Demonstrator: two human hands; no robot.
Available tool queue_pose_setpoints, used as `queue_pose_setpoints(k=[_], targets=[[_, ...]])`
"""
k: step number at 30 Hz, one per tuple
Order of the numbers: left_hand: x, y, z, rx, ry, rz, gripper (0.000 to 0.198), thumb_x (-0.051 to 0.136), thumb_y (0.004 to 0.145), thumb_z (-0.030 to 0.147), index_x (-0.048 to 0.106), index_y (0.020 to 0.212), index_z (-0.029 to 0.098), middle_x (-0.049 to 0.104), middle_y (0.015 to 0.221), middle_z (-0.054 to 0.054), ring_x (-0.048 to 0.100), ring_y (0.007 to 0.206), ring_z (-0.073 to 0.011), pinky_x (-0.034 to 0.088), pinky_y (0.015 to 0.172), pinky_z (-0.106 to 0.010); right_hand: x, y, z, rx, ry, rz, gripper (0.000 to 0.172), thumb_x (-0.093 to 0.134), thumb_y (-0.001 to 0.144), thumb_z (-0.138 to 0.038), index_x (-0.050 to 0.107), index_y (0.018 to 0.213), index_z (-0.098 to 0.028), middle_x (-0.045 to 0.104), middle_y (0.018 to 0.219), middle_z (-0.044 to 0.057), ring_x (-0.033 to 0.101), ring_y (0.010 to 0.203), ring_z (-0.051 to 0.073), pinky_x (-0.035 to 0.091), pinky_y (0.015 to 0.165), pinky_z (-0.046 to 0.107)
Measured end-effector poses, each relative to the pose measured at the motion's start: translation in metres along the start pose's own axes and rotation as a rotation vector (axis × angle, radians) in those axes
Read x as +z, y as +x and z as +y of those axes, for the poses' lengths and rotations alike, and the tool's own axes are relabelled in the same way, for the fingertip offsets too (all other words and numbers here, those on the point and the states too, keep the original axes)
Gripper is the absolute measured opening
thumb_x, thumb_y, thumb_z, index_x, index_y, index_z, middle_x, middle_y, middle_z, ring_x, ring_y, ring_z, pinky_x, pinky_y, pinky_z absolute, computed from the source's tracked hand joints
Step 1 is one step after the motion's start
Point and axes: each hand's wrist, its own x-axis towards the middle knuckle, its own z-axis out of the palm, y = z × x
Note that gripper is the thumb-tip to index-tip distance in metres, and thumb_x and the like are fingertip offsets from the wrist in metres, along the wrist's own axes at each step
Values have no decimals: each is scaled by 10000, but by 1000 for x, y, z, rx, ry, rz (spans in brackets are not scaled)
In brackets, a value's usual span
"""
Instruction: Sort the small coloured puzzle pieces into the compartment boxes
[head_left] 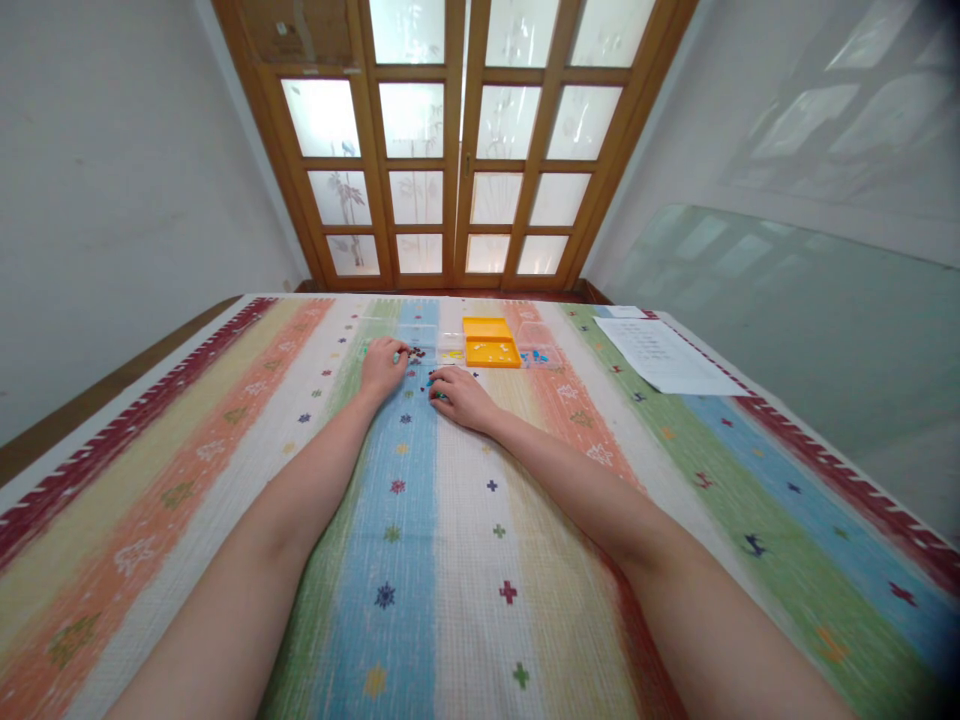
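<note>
My left hand [384, 366] is at the near edge of a clear plastic box, fingers bent and pressed together beside small dark brown pieces [417, 353]. Whatever its fingertips hold is too small to make out. To its right, my right hand [463, 398] rests low over the cloth with curled fingers. A bit of blue-green shows at those fingertips, its kind unclear. Just beyond the hands stands an orange open case [492, 362] with small white pieces in it. Yellow pieces [453, 355] lie to its left, and blue pieces [535, 356] sit in a clear box at its right.
A striped, patterned tablecloth [401, 600] covers the table. White printed sheets [664, 355] lie at the far right. Wooden doors with glass panes [457, 150] stand past the table's far edge, with walls on both sides.
</note>
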Motion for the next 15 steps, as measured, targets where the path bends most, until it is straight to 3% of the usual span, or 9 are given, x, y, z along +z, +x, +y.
queue_pose_setpoints(k=[4, 10, 15], targets=[[1, 0, 3, 26, -22, -40, 182, 587, 906, 208, 766, 935, 209, 723, 969, -94, 620, 982, -256, 463, 981, -416, 0, 1, -2, -30, 1, 6, 102, 670, 973, -243, 754, 1030, -239, 672, 1255, 91, 570, 1218, 253, 425, 1066, 422], [-4, 1, 2, 112, -172, -254, 211, 592, 895, 269, 774, 966, 190, 753, 958, -55, 625, 820, -191, 487, 829, -331, -2, 2, -4, -63, -5, 6, 103, 664, 968, -217, 756, 1010, -241, 699, 1209, 79, 570, 1210, 256, 417, 1071, 438], [-8, 0, 2, 148, -243, -540, 195, 635, 852, 337, 759, 865, 187, 708, 814, -19, 594, 733, -167, 459, 708, -280, -12, 1, 15, 24, 6, 118, 109, 634, 976, -222, 742, 994, -224, 707, 1139, 89, 592, 1123, 246, 444, 1008, 403]])
